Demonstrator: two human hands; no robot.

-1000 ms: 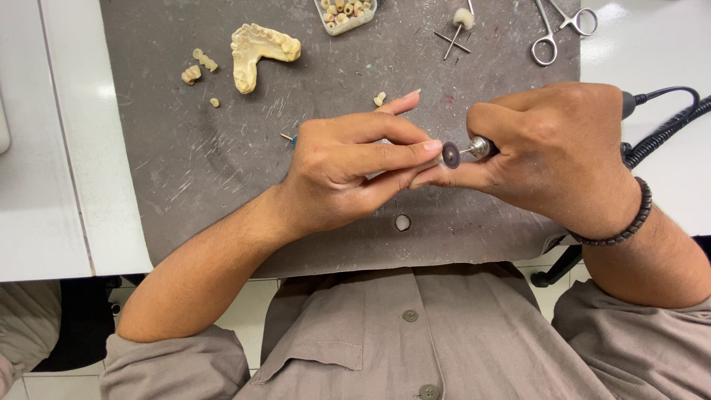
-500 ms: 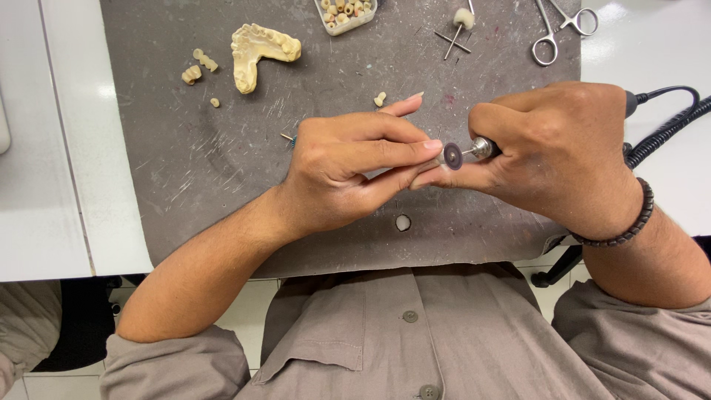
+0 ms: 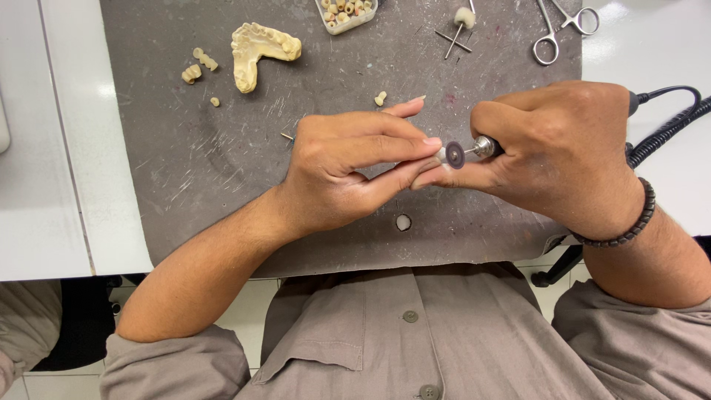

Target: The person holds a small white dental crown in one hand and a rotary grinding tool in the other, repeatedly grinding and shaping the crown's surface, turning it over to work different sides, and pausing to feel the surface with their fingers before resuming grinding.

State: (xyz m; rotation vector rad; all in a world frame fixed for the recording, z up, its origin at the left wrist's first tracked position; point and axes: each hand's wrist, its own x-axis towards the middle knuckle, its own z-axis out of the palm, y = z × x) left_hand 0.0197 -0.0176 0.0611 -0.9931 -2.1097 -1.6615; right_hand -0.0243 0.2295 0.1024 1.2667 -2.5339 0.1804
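My right hand [image 3: 566, 152] grips a rotary handpiece whose metal nose [image 3: 485, 145] shows beyond the fingers, with a small dark disc [image 3: 455, 155] on its tip. My left hand [image 3: 355, 167] pinches a tiny pale piece [image 3: 441, 153] between thumb and forefinger, held against the disc. Both hands hover above a scratched grey work mat [image 3: 222, 170]. The body of the handpiece is hidden inside my right fist.
A cream dental jaw cast [image 3: 261, 50] lies at the mat's far left with small tooth pieces [image 3: 194, 70] beside it. A tray of teeth [image 3: 346, 12], a mounted polishing bur [image 3: 461, 22] and scissors-like forceps [image 3: 561, 28] lie along the far edge. A black coiled cable [image 3: 666, 126] runs off right.
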